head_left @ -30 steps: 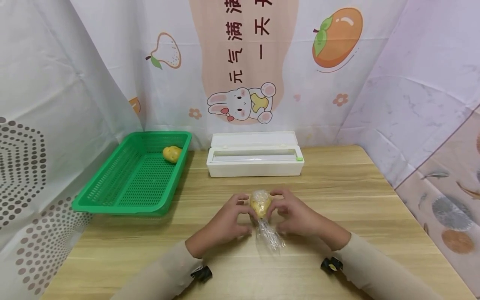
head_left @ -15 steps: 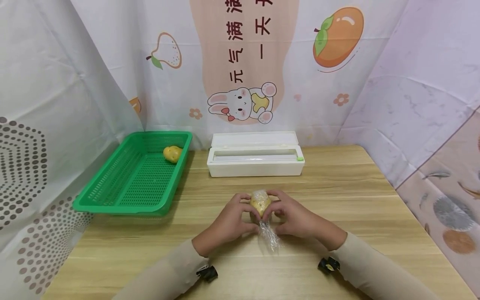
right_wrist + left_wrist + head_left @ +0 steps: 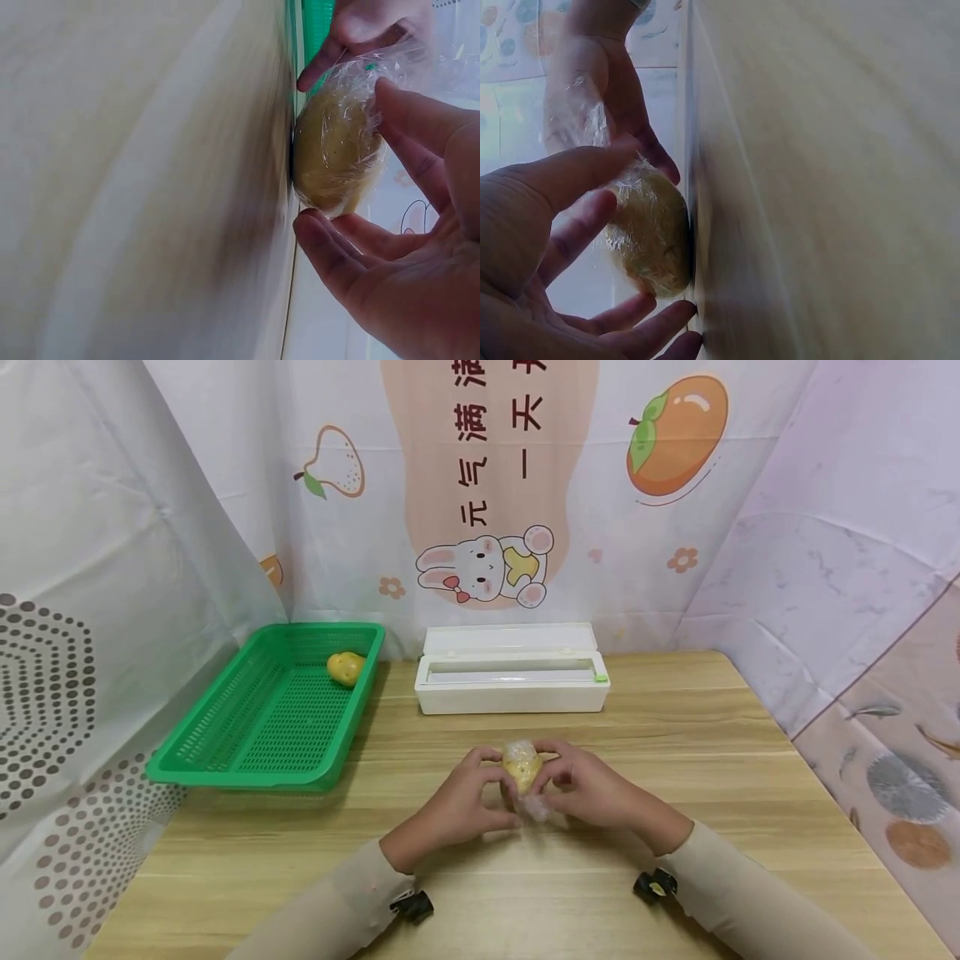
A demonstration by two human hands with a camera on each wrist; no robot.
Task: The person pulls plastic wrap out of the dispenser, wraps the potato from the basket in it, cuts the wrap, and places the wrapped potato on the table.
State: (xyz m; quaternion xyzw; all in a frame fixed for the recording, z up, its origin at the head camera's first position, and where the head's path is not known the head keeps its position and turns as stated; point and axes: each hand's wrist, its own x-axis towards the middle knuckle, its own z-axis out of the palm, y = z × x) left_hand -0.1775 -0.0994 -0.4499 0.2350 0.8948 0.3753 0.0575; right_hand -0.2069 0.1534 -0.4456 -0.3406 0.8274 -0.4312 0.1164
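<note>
A yellow potato (image 3: 522, 763) wrapped in clear plastic film rests on the table between both hands. From the left side, the left hand (image 3: 476, 793) curls its fingers around it, with the thumb by the gathered film, as the left wrist view shows. On the other side the right hand (image 3: 588, 785) holds the wrapped potato, its thumb (image 3: 420, 112) on the film and other fingers along the potato's end. The loose film tail (image 3: 536, 807) lies bunched at the near end, between the thumbs. Fingers partly hide the potato's sides.
At the left stands a green plastic basket (image 3: 255, 779) with another potato (image 3: 346, 668) in it. Behind the hands, an open white plastic wrap dispenser (image 3: 512, 700) sits near the back edge. Printed cloth curtains (image 3: 600, 585) border the wooden table (image 3: 675, 727).
The film tail stretched out toward the person earlier; now it is bunched up shorter near the potato. The fingertips came together at the tail half a second ago and are now slightly apart.
</note>
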